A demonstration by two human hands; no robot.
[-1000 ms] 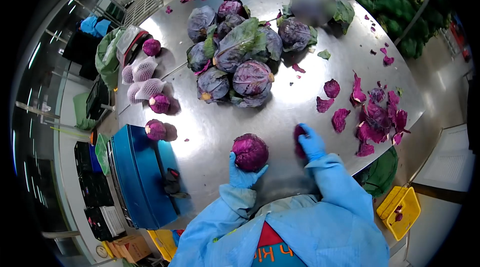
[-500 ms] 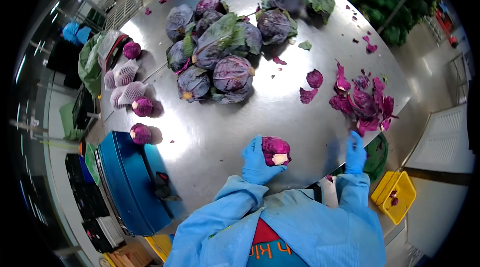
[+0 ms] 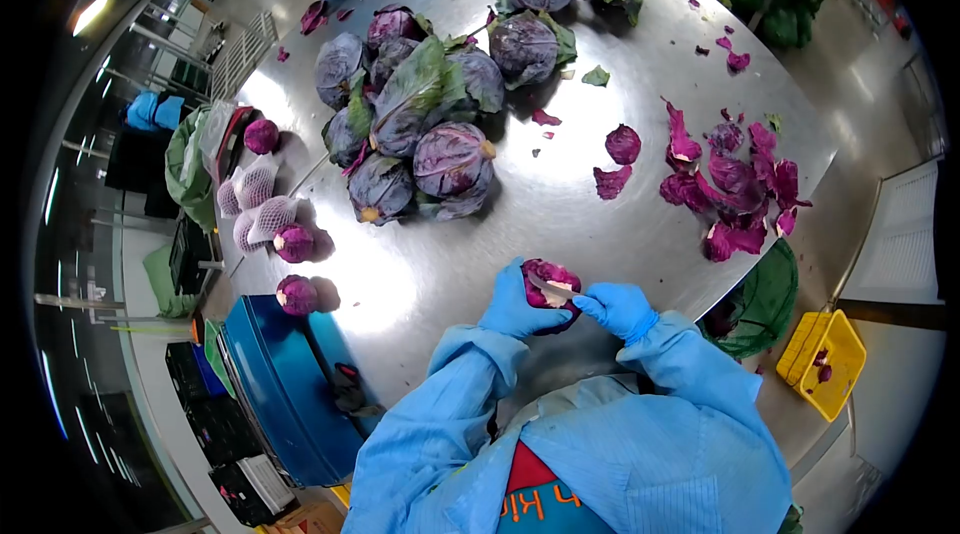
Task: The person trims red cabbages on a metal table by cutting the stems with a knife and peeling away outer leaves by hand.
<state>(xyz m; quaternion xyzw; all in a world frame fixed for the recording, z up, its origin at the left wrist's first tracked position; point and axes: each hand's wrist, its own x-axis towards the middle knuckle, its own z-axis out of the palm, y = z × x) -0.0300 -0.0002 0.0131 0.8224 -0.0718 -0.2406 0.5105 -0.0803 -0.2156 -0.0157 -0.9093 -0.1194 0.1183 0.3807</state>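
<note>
— Steel table [image 3: 560, 224], shiny; what did the gloved hands hold?
— Left hand [image 3: 512, 302] cupped one round red cabbage [image 3: 549, 286] at the near edge; right hand [image 3: 618, 308] gripped, seemingly, a knife [image 3: 548, 286].

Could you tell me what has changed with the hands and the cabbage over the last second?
The left hand lifted the red cabbage off the steel table and turned it stem end up. The right hand left the trimmings and came across to the cabbage, with a knife blade now on it. The untrimmed cabbage pile stayed put.
</note>
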